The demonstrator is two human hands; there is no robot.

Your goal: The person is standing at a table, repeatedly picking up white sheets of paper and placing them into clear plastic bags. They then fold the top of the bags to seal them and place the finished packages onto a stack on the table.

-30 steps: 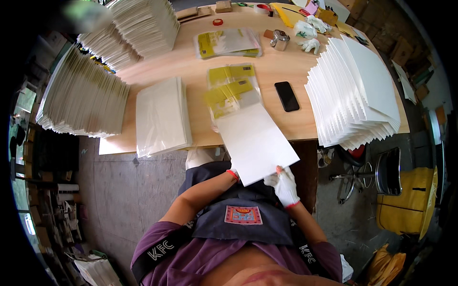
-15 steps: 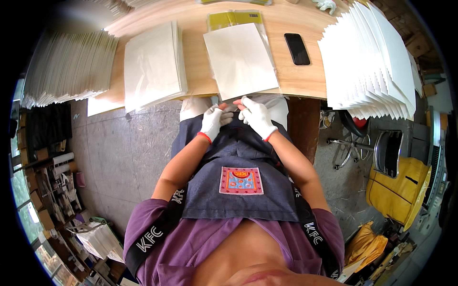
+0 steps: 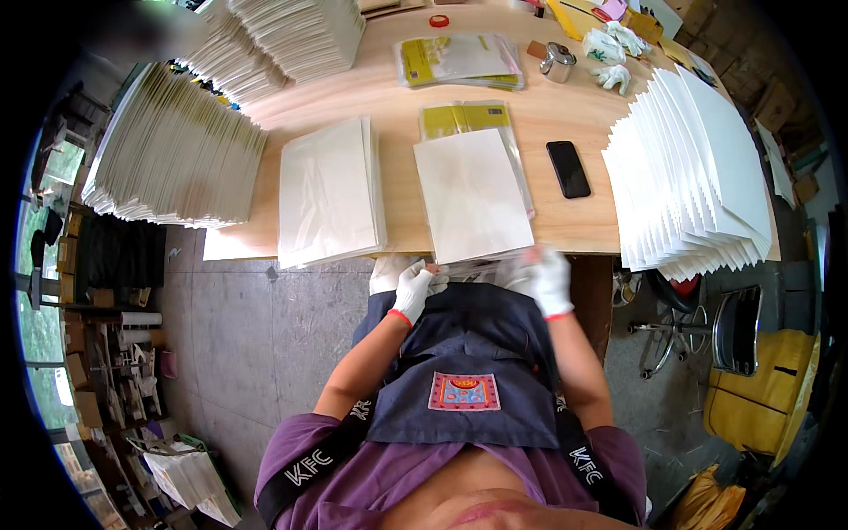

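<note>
My left hand point(image 3: 419, 291), in a white glove with a red cuff and bare fingertips, is at the table's front edge. Its fingers are curled, with the thumb and fingertips closed on the rim of a clear plastic sleeve point(image 3: 481, 268). My right hand point(image 3: 549, 283), gloved alike, is smeared by motion at the right end of that edge, so its grip cannot be made out. Just beyond the hands, a white sheet point(image 3: 477, 196) lies over clear sleeves with a yellow-green printed part point(image 3: 465, 117) showing behind it.
A stack of white sheets in clear plastic point(image 3: 327, 190) lies left of centre. Tall paper stacks point(image 3: 177, 150) stand farther left, and fanned folded white sheets point(image 3: 689, 177) stand right. A black phone point(image 3: 568, 169), printed sleeves point(image 3: 459, 60), a metal pot point(image 3: 557, 62) and spare gloves point(image 3: 611, 78) are on the table point(image 3: 397, 97).
My right hand has swung rightward, away from my left hand, along the table edge. The view has tilted up, bringing more of the table's far side into sight.
</note>
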